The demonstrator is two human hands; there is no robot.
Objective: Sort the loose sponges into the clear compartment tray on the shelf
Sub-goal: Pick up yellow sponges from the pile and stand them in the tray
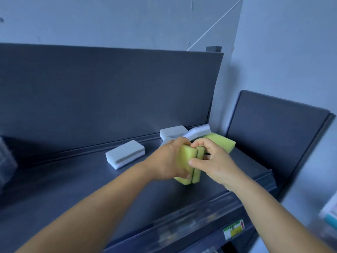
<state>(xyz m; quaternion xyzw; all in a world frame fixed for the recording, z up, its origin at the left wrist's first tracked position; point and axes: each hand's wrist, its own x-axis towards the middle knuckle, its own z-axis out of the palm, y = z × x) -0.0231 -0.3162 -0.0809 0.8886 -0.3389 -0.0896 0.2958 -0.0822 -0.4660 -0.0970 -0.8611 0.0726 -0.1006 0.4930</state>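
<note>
at the far left edge a blurred clear tray sits on the dark shelf, well apart from everything else. moving right, a white sponge lies flat on the shelf by itself. my left hand comes next, fingers curled round a yellow sponge that stands on its edge, dark scrub side facing right. pressed against it is a second yellow sponge, also on edge, which my right hand pinches from the other side, thumb in front and fingers curled over the top. behind my hands a small pile of white sponges lies near the back panel, and a third yellow sponge lies tilted just beside them, at the right end of the shelf.
</note>
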